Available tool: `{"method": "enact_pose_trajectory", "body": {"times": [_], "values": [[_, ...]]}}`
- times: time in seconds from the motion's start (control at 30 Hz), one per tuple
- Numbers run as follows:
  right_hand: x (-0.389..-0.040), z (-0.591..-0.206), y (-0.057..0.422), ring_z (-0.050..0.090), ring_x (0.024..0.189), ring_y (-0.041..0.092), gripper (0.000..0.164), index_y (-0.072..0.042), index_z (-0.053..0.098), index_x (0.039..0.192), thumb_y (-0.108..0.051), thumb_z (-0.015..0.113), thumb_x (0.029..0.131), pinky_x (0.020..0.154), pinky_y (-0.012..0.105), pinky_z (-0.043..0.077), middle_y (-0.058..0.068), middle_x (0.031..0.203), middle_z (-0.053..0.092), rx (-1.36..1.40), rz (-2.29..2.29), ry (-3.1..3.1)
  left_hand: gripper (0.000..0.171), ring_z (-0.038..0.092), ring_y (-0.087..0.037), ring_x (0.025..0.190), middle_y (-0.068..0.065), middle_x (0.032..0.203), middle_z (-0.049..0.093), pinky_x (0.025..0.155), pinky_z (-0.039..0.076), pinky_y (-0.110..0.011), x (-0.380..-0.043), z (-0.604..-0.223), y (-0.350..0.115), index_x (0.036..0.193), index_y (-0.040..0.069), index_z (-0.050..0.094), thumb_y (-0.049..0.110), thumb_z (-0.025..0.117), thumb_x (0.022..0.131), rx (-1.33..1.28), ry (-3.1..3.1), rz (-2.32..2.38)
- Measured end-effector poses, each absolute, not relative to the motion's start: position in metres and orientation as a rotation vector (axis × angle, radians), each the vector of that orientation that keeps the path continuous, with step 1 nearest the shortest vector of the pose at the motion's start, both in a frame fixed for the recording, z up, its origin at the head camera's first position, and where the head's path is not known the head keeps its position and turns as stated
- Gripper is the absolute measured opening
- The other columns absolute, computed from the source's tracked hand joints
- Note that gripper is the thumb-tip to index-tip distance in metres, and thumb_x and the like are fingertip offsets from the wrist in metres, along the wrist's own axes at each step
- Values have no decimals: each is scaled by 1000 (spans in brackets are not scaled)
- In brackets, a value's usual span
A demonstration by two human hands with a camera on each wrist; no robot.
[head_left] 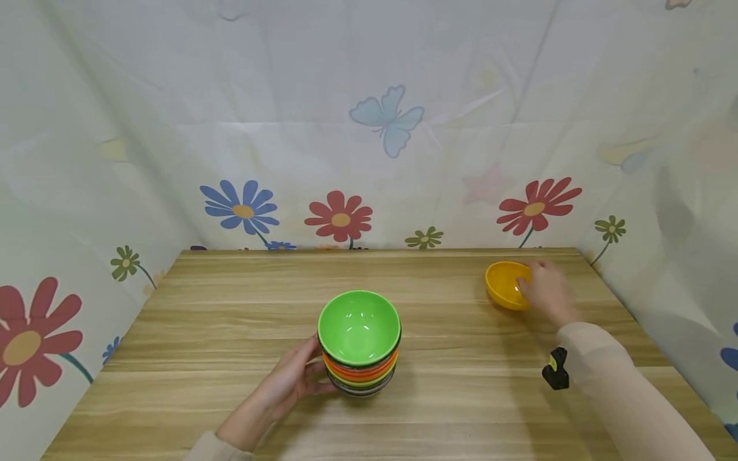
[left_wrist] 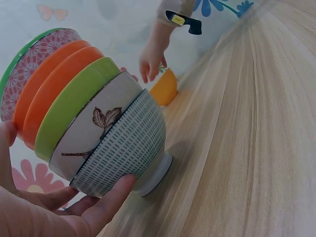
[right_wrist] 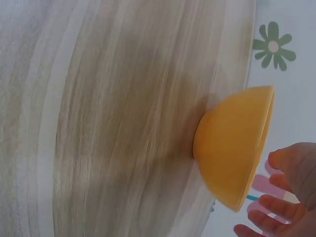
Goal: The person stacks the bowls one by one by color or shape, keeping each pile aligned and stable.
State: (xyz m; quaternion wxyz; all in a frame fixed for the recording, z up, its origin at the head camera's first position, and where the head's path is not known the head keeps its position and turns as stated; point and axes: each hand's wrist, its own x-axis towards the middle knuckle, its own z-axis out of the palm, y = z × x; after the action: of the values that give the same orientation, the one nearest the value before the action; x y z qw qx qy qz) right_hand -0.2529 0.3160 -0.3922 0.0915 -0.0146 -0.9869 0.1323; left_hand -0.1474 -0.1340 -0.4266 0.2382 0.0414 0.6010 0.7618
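Note:
A stack of nested bowls stands on the wooden table, with a green-lined bowl on top. Below it, the left wrist view shows orange bowls, a lime green one, a white one with a brown leaf, and a teal-dashed one at the base. My left hand holds the stack by its left side, fingers and thumb curved along it. At the far right, a yellow-orange bowl sits upright. My right hand hovers at its rim, fingers loosely spread; the right wrist view shows a small gap between them.
The wooden table runs back to a hanging cloth printed with flowers and a butterfly. More cloth hangs along both sides. A small black and yellow device is attached at the right sleeve.

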Motion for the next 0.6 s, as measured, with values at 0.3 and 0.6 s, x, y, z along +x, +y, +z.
{"method": "enact_pose_trajectory", "body": {"times": [0.3,0.6], "values": [[-253,-394,326,43,102,51,46,10,44,125,-13,57,88,87,62,41,38,118,40,-124,411,-2955,72,52,-25,114,-17,134,43,89,48,-52,-146,-425,-133,142,3,31,54,44,91,106,1651,2083],[-253,-392,333,51,90,47,43,14,45,119,-11,54,86,75,56,47,38,108,49,-186,408,-3000,74,51,-27,116,-20,137,39,89,48,-52,-146,-424,-132,142,3,30,54,44,91,101,1655,2086]]}}
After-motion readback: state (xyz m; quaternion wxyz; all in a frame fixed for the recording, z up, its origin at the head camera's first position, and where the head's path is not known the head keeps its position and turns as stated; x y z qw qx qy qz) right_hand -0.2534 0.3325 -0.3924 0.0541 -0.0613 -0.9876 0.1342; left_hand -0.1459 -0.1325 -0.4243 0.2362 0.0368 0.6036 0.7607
